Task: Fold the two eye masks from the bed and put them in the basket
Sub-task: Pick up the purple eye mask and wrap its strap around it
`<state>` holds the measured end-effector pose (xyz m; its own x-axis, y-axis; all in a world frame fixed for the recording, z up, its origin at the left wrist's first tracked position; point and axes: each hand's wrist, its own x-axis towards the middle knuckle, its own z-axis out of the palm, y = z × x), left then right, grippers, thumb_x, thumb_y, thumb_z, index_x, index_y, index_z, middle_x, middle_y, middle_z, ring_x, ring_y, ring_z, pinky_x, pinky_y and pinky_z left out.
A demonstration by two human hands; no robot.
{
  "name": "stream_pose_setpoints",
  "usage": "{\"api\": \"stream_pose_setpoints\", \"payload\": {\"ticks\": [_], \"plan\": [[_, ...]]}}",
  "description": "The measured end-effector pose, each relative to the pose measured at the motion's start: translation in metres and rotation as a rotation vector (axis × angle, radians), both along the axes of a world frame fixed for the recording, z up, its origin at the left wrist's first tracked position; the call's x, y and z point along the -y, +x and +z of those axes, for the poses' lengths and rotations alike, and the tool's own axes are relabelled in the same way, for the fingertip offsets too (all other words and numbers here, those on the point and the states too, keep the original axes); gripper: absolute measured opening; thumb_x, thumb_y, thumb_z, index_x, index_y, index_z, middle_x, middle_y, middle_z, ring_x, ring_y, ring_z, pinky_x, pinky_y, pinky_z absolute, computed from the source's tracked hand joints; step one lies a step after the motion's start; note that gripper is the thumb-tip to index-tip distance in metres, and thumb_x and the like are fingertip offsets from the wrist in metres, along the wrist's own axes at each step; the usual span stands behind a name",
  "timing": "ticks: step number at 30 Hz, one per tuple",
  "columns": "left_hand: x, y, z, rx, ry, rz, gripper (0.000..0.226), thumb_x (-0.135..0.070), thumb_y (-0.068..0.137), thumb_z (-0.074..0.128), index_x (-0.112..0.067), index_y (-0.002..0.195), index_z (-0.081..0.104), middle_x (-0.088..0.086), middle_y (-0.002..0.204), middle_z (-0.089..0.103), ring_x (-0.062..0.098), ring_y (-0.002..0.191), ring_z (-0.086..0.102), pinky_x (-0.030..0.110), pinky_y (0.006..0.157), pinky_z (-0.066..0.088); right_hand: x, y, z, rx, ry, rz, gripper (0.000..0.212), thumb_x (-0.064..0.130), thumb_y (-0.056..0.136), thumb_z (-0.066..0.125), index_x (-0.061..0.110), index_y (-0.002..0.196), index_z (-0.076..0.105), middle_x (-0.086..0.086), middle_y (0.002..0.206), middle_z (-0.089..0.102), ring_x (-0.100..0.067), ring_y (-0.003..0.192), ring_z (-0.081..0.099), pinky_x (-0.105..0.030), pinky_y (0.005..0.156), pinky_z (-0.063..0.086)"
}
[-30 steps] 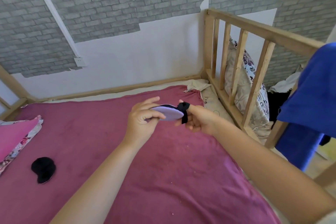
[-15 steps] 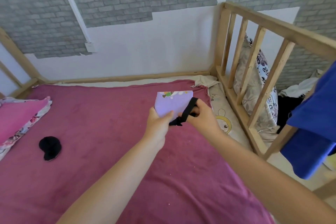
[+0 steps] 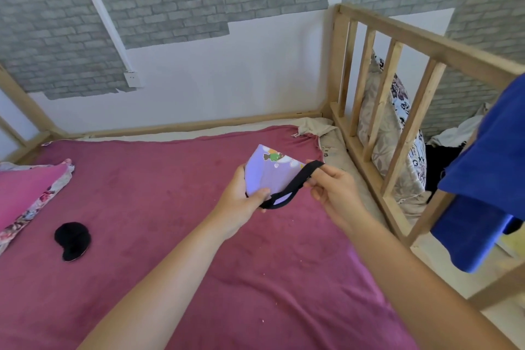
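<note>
A lilac eye mask (image 3: pixel 270 172) with a small cartoon print is folded in half and held up above the bed. My left hand (image 3: pixel 244 199) pinches its lower left edge. My right hand (image 3: pixel 332 187) grips the mask's black elastic strap (image 3: pixel 298 179), which runs diagonally across the front of the mask. A second eye mask (image 3: pixel 72 240), black and folded, lies on the magenta bedspread (image 3: pixel 199 250) at the left. No basket is in view.
A pink floral pillow (image 3: pixel 27 193) lies at the left edge. A wooden slatted bed rail (image 3: pixel 397 128) stands at the right with a patterned pillow (image 3: pixel 395 133) behind it. Blue cloth (image 3: pixel 488 187) hangs over the rail at far right. A brick-pattern wall is beyond.
The mask has turned from flat to upright and folded, its printed face toward me. My right hand has pulled the black strap out to the right across the mask.
</note>
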<state>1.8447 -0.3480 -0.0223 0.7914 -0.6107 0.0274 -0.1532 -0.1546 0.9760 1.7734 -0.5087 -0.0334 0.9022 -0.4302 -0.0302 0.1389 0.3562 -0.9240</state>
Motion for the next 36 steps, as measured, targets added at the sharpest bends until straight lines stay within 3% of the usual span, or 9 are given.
{"api": "stream_pose_setpoints", "payload": {"ticks": [3,7,10,12,16,18,22,30,36], "plan": [[-0.005,0.002,0.007,0.003,0.048,-0.121,0.039,-0.004,0.086,0.051,-0.027,0.114,0.035,-0.007,0.104,0.051,0.006,0.083,0.054,0.017,0.064,0.045,0.008,0.001,-0.001,-0.051,-0.108,0.099,0.032,-0.003,0.085,0.048,0.010,0.059,0.060,0.008,0.038,0.060,-0.001,0.036,0.046,-0.011,0.035,0.031],[-0.012,0.007,0.008,-0.012,0.155,-0.282,0.051,-0.025,0.071,0.060,-0.029,0.116,0.037,-0.001,0.121,0.050,0.012,0.107,0.052,0.028,0.088,0.046,0.013,0.005,0.008,-0.203,-0.393,0.327,0.020,0.008,0.081,0.059,0.013,0.061,0.057,0.007,0.047,0.052,-0.001,0.043,0.045,-0.011,0.042,0.036],[-0.014,0.007,0.007,-0.060,0.116,-0.319,0.053,-0.023,0.070,0.058,-0.027,0.118,0.037,-0.003,0.113,0.053,0.011,0.097,0.054,0.017,0.072,0.048,0.013,0.012,0.012,-0.175,-0.398,0.325,0.029,0.003,0.081,0.055,0.015,0.055,0.054,0.010,0.045,0.053,-0.003,0.045,0.046,-0.013,0.045,0.037],[-0.012,0.004,0.007,-0.097,-0.020,-0.221,0.041,-0.013,0.075,0.057,-0.029,0.110,0.042,-0.005,0.102,0.054,0.012,0.085,0.054,0.015,0.060,0.047,0.008,0.015,0.010,-0.145,-0.264,0.301,0.018,0.013,0.077,0.060,0.013,0.060,0.054,0.009,0.047,0.055,-0.008,0.053,0.047,-0.017,0.050,0.037],[-0.011,-0.001,-0.003,-0.147,-0.232,0.017,0.039,-0.014,0.068,0.056,-0.037,0.098,0.046,-0.008,0.106,0.056,0.017,0.103,0.055,0.035,0.089,0.047,-0.007,0.020,-0.003,-0.049,0.030,0.322,0.033,0.031,0.066,0.070,0.010,0.090,0.060,-0.002,0.073,0.067,-0.016,0.069,0.061,-0.027,0.065,0.047],[-0.010,-0.007,-0.006,-0.141,-0.276,0.093,0.040,-0.015,0.068,0.057,-0.038,0.099,0.046,-0.008,0.109,0.056,0.020,0.109,0.053,0.038,0.091,0.048,-0.016,0.019,-0.009,-0.062,0.070,0.321,0.007,0.019,0.081,0.056,0.013,0.080,0.060,0.004,0.063,0.071,-0.009,0.060,0.063,-0.020,0.058,0.049],[-0.010,-0.013,-0.009,-0.150,-0.340,0.350,0.040,0.001,0.082,0.052,-0.027,0.108,0.040,-0.001,0.111,0.055,0.021,0.106,0.053,0.036,0.084,0.054,-0.034,0.014,-0.013,-0.170,-0.020,0.257,0.026,0.011,0.089,0.046,0.014,0.064,0.052,0.009,0.042,0.060,-0.002,0.042,0.049,-0.014,0.040,0.032],[-0.010,-0.023,-0.013,-0.075,-0.297,0.449,0.042,-0.002,0.079,0.056,-0.037,0.100,0.043,-0.005,0.110,0.054,0.022,0.113,0.051,0.045,0.098,0.045,-0.052,0.007,-0.017,-0.161,0.117,0.177,0.025,0.009,0.088,0.048,0.017,0.066,0.054,0.009,0.050,0.066,-0.004,0.055,0.055,-0.016,0.049,0.038],[-0.019,-0.031,-0.018,-0.169,-0.098,0.272,0.028,-0.001,0.084,0.051,-0.022,0.103,0.047,0.000,0.103,0.058,0.020,0.100,0.053,0.037,0.090,0.045,-0.038,0.002,0.001,-0.176,-0.408,0.033,0.021,0.009,0.085,0.054,0.001,0.066,0.055,-0.002,0.063,0.047,-0.009,0.054,0.043,-0.013,0.048,0.032]]}}
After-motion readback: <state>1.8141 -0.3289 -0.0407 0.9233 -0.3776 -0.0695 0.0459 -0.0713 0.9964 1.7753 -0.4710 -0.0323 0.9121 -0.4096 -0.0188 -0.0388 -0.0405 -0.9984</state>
